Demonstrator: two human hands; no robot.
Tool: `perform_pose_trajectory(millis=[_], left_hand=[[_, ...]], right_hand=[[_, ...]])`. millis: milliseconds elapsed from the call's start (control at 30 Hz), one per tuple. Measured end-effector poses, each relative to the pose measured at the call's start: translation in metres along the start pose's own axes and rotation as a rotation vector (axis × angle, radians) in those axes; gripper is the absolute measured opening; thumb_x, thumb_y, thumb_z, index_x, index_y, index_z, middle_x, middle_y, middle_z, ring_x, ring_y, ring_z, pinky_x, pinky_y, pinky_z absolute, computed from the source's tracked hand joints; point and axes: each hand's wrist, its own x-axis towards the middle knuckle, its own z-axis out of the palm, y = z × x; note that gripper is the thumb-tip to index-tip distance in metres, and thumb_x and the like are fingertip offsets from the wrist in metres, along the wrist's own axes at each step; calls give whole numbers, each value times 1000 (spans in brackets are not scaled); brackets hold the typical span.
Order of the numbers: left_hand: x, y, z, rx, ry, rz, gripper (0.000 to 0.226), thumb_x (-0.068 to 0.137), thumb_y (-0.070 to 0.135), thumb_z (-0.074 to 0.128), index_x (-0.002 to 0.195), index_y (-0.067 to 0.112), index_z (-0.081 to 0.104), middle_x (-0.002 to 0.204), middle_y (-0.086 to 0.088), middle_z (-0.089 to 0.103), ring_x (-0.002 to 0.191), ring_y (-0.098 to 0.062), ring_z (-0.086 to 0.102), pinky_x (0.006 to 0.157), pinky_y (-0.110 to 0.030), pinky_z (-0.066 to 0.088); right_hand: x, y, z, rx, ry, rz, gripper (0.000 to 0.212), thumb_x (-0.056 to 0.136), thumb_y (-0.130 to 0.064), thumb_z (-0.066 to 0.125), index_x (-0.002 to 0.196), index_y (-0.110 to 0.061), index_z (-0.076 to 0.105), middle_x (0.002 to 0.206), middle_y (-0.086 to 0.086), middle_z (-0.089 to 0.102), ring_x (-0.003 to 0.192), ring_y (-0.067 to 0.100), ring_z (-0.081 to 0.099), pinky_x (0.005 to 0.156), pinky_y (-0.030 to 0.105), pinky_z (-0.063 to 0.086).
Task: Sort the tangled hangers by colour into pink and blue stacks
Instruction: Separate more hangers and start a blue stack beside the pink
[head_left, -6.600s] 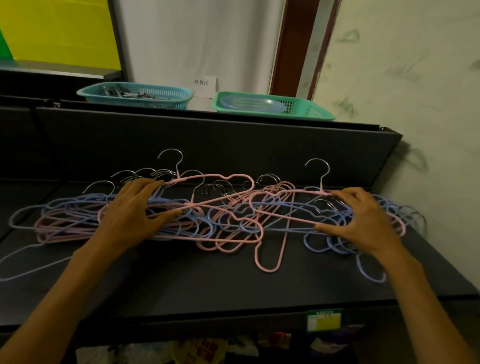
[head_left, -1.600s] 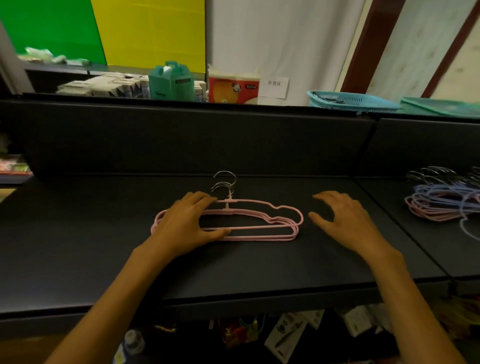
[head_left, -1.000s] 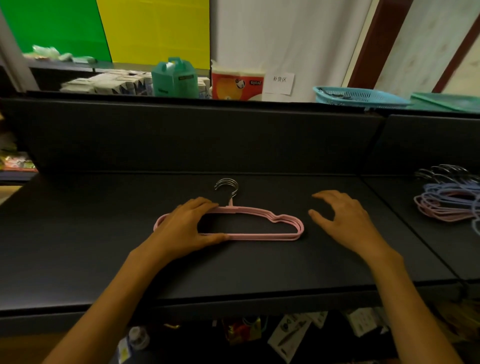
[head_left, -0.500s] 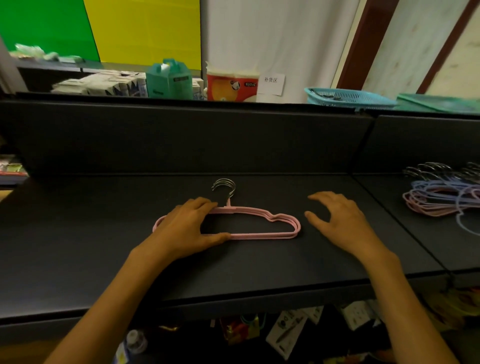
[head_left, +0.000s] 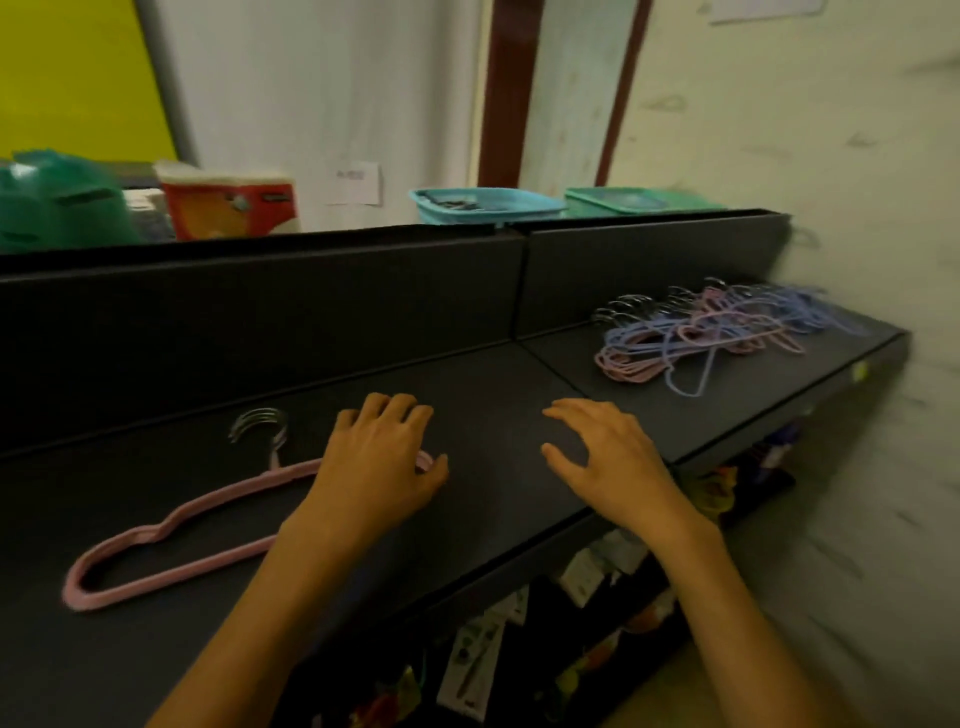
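The left hand (head_left: 382, 462) is laid over the right end of the pink stack (head_left: 171, 535), fingers loosely spread, nothing gripped. The right hand (head_left: 608, 462) is held open above the bare shelf (head_left: 493, 395), no grip formed. One pink stack is seen; its hanger count cannot be told. One tangled pile (head_left: 706, 332) of pink and blue hangers is seen well apart, far right.

No legible text, all blurred.

left hand (head_left: 382, 465): palm down, fingers loosely spread | right hand (head_left: 605, 457): palm down, fingers spread, empty | both forearms extended forward
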Motion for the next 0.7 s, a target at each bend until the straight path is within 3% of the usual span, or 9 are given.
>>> perform_pose_trajectory(millis=[433,700], left_hand=[[110,196,53,-20,7,111,66,87,57,43,143,25,29,146,3,33,132,-20,29,104,-39,31],[179,284,69,-30,43,116,66,86,59,45,141,25,32,145,1,35,132,-20,29,105,-41,29]], right_hand=[[-51,241,-73,-106,31,177,46,90,-46,52,132,-28,48,137,-10,47,127,12,39,103,33,31],[-44,347,-97,-99,42,201,45,89,-44,54,131,-27,49,133,-10,50,122,12,42,100,33,33]])
